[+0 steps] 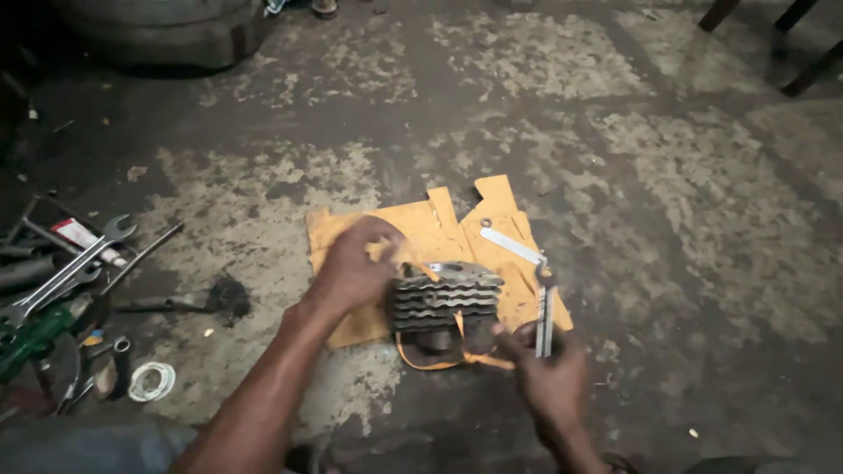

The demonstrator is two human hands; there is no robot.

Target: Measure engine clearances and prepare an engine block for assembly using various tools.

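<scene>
Nearest, the right hand is closed around a slim metal tool, whose shaft rises from the fingers toward a flat silver strip lying further back. Just to its left, touching the thumb side, sits a finned metal engine cylinder, grey and grimy, with an orange strap looped under its near edge. The left hand rests against the cylinder's left side, fingers curled loosely over the top edge; whether it truly grips the part cannot be told from this blurred view. So the cylinder lies between the 2 hands, close against both.

Under the cylinder is a sheet of yellow-brown cardboard, spread flat on the stained concrete floor; a small washer lies on its far part. Off to the left, well apart, are several spanners, a green-handled tool and a white ring. Further off, at the top left, a dark tyre stands at the edge of view.
</scene>
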